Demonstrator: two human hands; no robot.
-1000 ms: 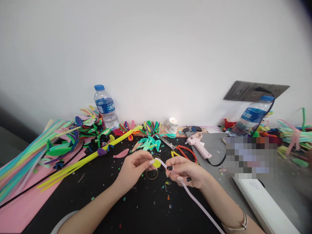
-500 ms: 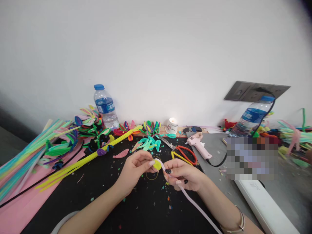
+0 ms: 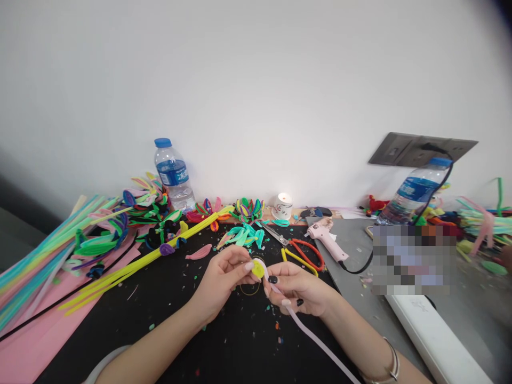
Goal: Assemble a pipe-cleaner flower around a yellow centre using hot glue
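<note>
Strip [image 3: 318, 340], pale pink, one: the tail runs from the lower edge up to the right hand [image 3: 298, 288], whose thumb and fingers are clamped on it; beyond them the strip curves along the rim of one yellow disc [image 3: 258, 269]. The disc lies between the two hands, above the black mat [image 3: 240, 346], pinched by the thumb and fingers of the left hand [image 3: 222, 274]. One bracelet [image 3: 394, 368] circles the right wrist. At right, one long white case [image 3: 440, 336]. Next outward, at left, one bundle of yellow stems [image 3: 152, 258] lies slantwise; one pink petal [image 3: 199, 252] lies to its right. Farther out are one pair of scissors [image 3: 283, 241], with one red and one yellow handle, one pink glue gun [image 3: 330, 242], and one cluster of teal loops [image 3: 245, 236]. At the rear stand one white cup [image 3: 283, 207] and two blue-capped bottles [image 3: 173, 173], one at each side; one grey socket panel [image 3: 420, 149] is fixed to the wall.
</note>
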